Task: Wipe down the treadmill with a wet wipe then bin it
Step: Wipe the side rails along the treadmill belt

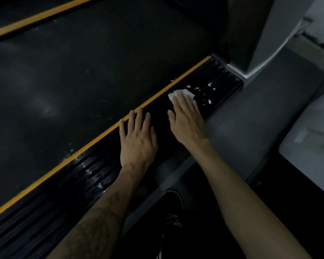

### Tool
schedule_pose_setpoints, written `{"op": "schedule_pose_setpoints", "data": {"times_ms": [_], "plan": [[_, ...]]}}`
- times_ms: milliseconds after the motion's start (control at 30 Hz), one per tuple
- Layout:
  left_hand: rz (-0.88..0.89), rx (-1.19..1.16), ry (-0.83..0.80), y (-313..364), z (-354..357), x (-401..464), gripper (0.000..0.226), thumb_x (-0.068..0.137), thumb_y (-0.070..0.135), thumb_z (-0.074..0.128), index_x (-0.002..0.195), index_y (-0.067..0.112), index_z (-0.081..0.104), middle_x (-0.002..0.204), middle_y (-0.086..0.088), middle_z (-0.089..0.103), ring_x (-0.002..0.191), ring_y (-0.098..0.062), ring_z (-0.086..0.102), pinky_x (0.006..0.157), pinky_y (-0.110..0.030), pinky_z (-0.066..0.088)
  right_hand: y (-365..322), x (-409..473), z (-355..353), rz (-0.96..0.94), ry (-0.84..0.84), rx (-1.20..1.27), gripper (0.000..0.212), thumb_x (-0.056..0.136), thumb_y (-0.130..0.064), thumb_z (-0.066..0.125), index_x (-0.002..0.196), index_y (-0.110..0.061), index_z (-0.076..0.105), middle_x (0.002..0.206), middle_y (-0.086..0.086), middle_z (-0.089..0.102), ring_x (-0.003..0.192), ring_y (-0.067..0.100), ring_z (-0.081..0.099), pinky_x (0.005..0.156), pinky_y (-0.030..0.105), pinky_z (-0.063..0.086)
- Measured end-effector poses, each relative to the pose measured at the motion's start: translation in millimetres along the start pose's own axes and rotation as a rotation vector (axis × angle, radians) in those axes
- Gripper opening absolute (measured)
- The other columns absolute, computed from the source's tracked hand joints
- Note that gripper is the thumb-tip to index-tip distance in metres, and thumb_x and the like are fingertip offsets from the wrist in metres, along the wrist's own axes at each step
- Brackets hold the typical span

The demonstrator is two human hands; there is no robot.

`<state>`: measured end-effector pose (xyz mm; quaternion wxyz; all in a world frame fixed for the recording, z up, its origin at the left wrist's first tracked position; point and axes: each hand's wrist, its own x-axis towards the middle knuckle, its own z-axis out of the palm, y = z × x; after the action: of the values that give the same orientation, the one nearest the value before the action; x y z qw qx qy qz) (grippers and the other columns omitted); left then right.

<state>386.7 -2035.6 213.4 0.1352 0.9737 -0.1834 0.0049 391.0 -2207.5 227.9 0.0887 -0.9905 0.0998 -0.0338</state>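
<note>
The treadmill's black ribbed side rail [86, 171] runs diagonally from lower left to upper right, edged by an orange stripe [94, 141] beside the dark belt [79, 75]. My right hand [187, 120] lies flat with straight fingers on a crumpled white wet wipe [183, 94], pressing it onto the rail near its far end. White smears and specks [208, 94] dot the rail just beyond the wipe. My left hand [138, 141] rests flat on the rail, fingers spread, tips at the orange stripe.
A grey treadmill upright [254, 34] rises at the rail's far end. Grey floor [251, 116] lies to the right, with a pale grey object [310, 143] at the right edge. My dark shoe [172, 221] stands on the floor below my arms. A second orange stripe [41, 15] crosses the top left.
</note>
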Motion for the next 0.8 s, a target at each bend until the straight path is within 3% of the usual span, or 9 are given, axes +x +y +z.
{"op": "schedule_pose_setpoints", "data": {"times_ms": [200, 367, 533, 700, 800], "plan": [[0.003, 0.008, -0.010, -1, 0, 1, 0.062, 0.107, 0.044, 0.011, 0.162, 0.020, 0.026, 0.172, -0.006, 0.012, 0.160, -0.024, -0.002, 0.128, -0.054, 0.003, -12, 9, 2, -0.122, -0.050, 0.012, 0.059, 0.109, -0.038, 0.033, 0.161, -0.011, 0.025, 0.171, 0.008, 0.017, 0.158, 0.024, 0.010, 0.129, 0.045, 0.006], [-0.007, -0.015, -0.007, 0, -1, 1, 0.061, 0.108, 0.043, 0.012, 0.162, 0.020, 0.026, 0.172, -0.005, 0.012, 0.160, -0.023, -0.002, 0.128, -0.053, 0.001, -2, 11, -1, 0.009, -0.036, 0.004, 0.059, 0.111, -0.039, 0.025, 0.163, -0.013, 0.016, 0.172, 0.005, 0.009, 0.159, 0.023, 0.003, 0.129, 0.045, 0.001], [0.009, -0.006, 0.005, -1, 1, 2, 0.060, 0.108, 0.041, 0.014, 0.161, 0.019, 0.028, 0.172, -0.007, 0.015, 0.160, -0.025, 0.001, 0.128, -0.055, 0.004, -15, 8, 3, -0.140, -0.068, -0.013, 0.058, 0.110, -0.034, 0.030, 0.162, -0.011, 0.019, 0.172, 0.007, 0.011, 0.159, 0.024, 0.004, 0.129, 0.045, 0.002], [0.008, -0.006, 0.008, -1, 2, 0, 0.058, 0.108, 0.040, 0.016, 0.161, 0.018, 0.029, 0.172, -0.007, 0.016, 0.160, -0.026, 0.003, 0.128, -0.056, 0.006, 3, 21, -2, 0.001, -0.050, -0.005, 0.057, 0.111, -0.037, 0.023, 0.163, -0.014, 0.018, 0.172, 0.004, 0.010, 0.159, 0.024, 0.005, 0.129, 0.046, 0.001], [0.012, -0.004, 0.006, -2, 1, 2, 0.056, 0.110, 0.038, 0.018, 0.161, 0.019, 0.028, 0.172, -0.007, 0.014, 0.160, -0.025, 0.001, 0.128, -0.055, 0.005, -11, 0, 0, -0.064, -0.065, 0.027, 0.058, 0.111, -0.035, 0.026, 0.163, -0.011, 0.018, 0.171, 0.006, 0.010, 0.159, 0.025, 0.003, 0.129, 0.044, 0.000]]}}
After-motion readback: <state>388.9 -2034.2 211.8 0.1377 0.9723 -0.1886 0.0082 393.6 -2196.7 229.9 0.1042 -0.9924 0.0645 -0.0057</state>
